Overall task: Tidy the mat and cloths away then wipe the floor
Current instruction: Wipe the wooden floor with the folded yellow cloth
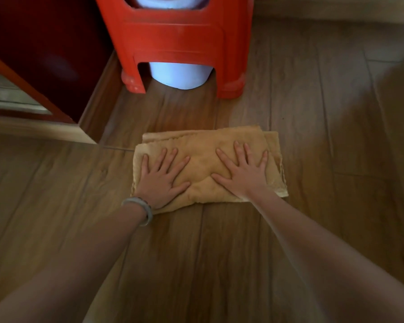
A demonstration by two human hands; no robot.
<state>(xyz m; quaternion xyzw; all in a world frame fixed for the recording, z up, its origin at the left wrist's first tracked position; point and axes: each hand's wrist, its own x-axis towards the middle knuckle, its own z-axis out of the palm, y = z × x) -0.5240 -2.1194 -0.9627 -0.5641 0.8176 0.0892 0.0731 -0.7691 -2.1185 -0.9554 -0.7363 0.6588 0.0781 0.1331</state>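
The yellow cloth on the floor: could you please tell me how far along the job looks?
Done, apparently: no mat shows in view, so the tidying seems finished. In hand: the left hand and right hand press flat on the folded yellow cloth, wiping the wooden floor. Left: probably more floor, such as the boards by the red stool.
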